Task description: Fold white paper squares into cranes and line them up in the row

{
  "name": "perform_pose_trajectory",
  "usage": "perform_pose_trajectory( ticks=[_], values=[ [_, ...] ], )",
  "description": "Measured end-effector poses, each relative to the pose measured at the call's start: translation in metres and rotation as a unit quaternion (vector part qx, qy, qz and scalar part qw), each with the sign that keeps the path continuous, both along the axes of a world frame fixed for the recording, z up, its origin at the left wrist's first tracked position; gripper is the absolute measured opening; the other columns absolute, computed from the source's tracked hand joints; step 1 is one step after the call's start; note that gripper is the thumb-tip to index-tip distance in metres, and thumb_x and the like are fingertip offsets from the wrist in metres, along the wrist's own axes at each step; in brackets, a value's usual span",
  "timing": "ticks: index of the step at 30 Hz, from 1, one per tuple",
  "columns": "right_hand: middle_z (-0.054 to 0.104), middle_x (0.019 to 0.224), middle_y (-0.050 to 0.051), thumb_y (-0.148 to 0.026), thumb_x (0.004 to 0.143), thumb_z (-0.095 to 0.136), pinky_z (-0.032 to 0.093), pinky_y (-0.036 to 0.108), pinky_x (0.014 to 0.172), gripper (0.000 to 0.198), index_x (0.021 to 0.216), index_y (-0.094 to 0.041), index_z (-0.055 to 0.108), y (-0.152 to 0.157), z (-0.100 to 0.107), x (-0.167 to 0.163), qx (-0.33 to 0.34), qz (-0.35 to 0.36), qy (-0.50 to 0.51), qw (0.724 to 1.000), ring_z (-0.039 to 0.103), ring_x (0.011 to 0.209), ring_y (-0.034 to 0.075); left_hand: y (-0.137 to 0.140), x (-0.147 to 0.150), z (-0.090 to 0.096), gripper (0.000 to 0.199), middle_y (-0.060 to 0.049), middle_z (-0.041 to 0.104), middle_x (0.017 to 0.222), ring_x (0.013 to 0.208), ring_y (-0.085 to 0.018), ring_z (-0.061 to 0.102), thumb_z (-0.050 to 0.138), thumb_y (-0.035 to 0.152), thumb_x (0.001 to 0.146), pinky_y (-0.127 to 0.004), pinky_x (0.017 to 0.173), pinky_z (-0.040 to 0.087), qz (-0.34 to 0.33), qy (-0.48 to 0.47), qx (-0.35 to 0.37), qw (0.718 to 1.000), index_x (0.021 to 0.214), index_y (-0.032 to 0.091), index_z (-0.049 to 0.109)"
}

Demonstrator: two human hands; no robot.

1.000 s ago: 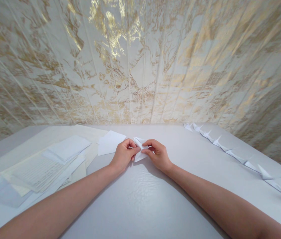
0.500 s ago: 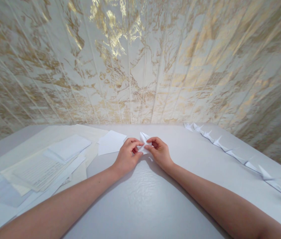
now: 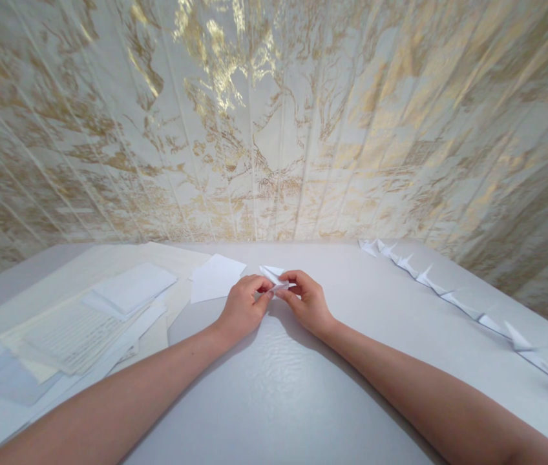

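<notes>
A small piece of folded white paper (image 3: 274, 274) is held between my two hands, near the far middle of the table. My left hand (image 3: 246, 302) pinches its left side with thumb and fingers. On the other side, the thumb and index finger of my right hand (image 3: 309, 300) grip its right edge. A pointed flap sticks up at the back, and my fingertips cover part of the front. Just left of my left hand lies a flat white sheet (image 3: 216, 276).
Several folded white paper cranes (image 3: 422, 276) stand in a row along the table's right side. Loose papers (image 3: 73, 332), some with writing, overlap on the left, with a folded white stack (image 3: 133, 285) on top. A gold-patterned wall (image 3: 274, 129) rises behind the white table (image 3: 278, 400).
The folded paper has turned in my fingers, its pointed flap now leaning to the left. Both hands have shifted slightly left and keep their pinch.
</notes>
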State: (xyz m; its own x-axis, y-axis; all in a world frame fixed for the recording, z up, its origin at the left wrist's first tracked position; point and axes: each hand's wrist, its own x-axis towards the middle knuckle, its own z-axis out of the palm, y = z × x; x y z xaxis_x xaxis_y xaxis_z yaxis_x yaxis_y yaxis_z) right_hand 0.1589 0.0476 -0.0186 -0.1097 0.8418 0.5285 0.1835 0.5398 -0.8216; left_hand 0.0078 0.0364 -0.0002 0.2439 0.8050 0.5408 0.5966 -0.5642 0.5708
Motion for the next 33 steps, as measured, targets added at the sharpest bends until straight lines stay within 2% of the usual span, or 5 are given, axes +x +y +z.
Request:
perform_pose_trajectory(
  ticks=[11, 18, 22, 28, 33],
  values=[
    [0.060, 0.075, 0.003, -0.022, 0.074, 0.058, 0.048, 0.027, 0.063, 0.005, 0.076, -0.018, 0.059, -0.001, 0.002, 0.002, 0.060, -0.025, -0.054, 0.996, 0.056, 0.068, 0.015, 0.003, -0.001, 0.002, 0.011, -0.002, 0.064, 0.074, 0.075, -0.016, 0.055, 0.054, 0.016, 0.077, -0.029, 0.072, 0.041, -0.046, -0.013, 0.031, 0.998, 0.072, 0.018, 0.063],
    [0.060, 0.073, 0.002, -0.015, 0.072, 0.056, 0.047, 0.026, 0.063, 0.006, 0.069, -0.019, 0.058, -0.001, 0.001, 0.002, 0.054, -0.028, -0.018, 0.998, 0.056, 0.069, 0.014, 0.006, -0.003, 0.004, 0.007, 0.003, 0.058, 0.062, 0.062, -0.013, 0.054, 0.055, 0.021, 0.072, -0.024, 0.061, 0.041, -0.020, -0.183, -0.146, 0.972, 0.067, 0.018, 0.052],
    [0.058, 0.075, 0.002, -0.015, 0.072, 0.058, 0.048, 0.026, 0.062, 0.005, 0.071, -0.020, 0.060, -0.001, 0.002, 0.001, 0.050, -0.010, -0.023, 0.998, 0.056, 0.069, 0.015, 0.009, -0.003, -0.002, 0.018, 0.006, 0.056, 0.059, 0.055, -0.011, 0.053, 0.056, 0.020, 0.069, -0.022, 0.053, 0.039, -0.040, -0.259, -0.183, 0.948, 0.084, 0.020, 0.045],
    [0.055, 0.083, 0.004, -0.017, 0.070, 0.063, 0.049, 0.026, 0.061, 0.006, 0.075, -0.021, 0.062, -0.004, 0.006, 0.002, 0.057, 0.026, -0.021, 0.998, 0.055, 0.073, 0.015, 0.008, -0.006, 0.001, 0.016, -0.001, 0.051, 0.081, 0.076, -0.014, 0.051, 0.060, 0.013, 0.069, -0.028, 0.070, 0.043, 0.011, -0.113, 0.019, 0.993, 0.084, 0.020, 0.060],
    [0.056, 0.090, 0.005, -0.018, 0.071, 0.064, 0.049, 0.027, 0.064, 0.007, 0.077, -0.021, 0.064, -0.003, 0.005, 0.003, 0.059, 0.047, -0.022, 0.997, 0.056, 0.079, 0.016, 0.006, -0.011, 0.005, 0.010, -0.005, 0.047, 0.101, 0.097, -0.021, 0.045, 0.061, 0.011, 0.070, -0.035, 0.083, 0.039, 0.001, 0.023, 0.124, 0.992, 0.071, 0.020, 0.064]
  ],
)
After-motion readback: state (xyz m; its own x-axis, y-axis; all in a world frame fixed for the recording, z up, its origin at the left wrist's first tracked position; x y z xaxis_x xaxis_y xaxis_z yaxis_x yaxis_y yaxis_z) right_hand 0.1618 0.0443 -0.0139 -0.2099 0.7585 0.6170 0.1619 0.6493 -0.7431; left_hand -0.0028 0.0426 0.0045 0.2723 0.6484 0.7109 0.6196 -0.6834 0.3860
